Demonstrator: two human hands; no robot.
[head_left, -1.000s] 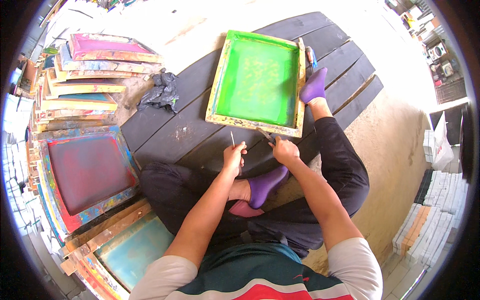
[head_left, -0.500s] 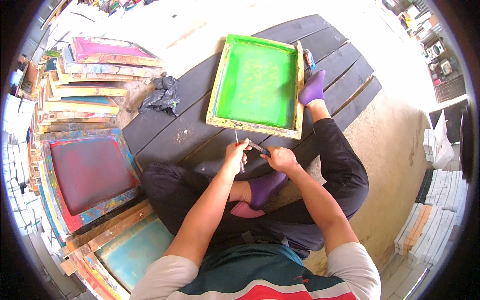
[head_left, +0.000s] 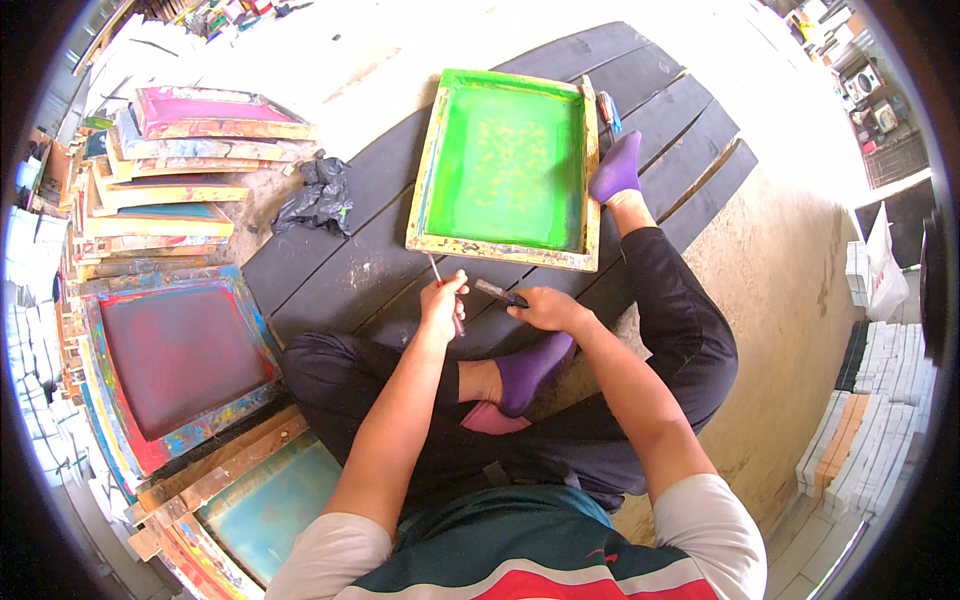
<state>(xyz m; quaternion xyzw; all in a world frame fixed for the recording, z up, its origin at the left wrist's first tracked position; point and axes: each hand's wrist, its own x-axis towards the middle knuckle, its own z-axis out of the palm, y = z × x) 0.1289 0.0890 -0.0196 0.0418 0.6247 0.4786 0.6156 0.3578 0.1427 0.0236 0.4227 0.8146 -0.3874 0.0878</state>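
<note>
My left hand (head_left: 440,306) is closed round a screwdriver (head_left: 459,326). Its thin metal shaft points up toward the near edge of a wooden-framed printing screen (head_left: 510,170) with bright green mesh. In my right hand (head_left: 552,308) is a short dark-handled tool with a worn metal end (head_left: 488,289); its exact kind is unclear. That end points left toward my left hand, with a gap between them. The screen lies on a black slatted platform (head_left: 380,240), and my foot in a purple sock (head_left: 617,168) rests against its right side.
A crumpled black plastic bag (head_left: 318,195) lies left of the green screen. Several paint-stained screens (head_left: 200,128) are stacked at the far left; a dark red one (head_left: 185,345) and a pale blue one (head_left: 275,505) lie nearer. Stacked white bundles (head_left: 885,400) stand at the right.
My left hand has shifted left with the screwdriver, whose tip is now farther left along the screen's near edge. The right-hand tool has moved slightly left, and the gap between my hands has widened.
</note>
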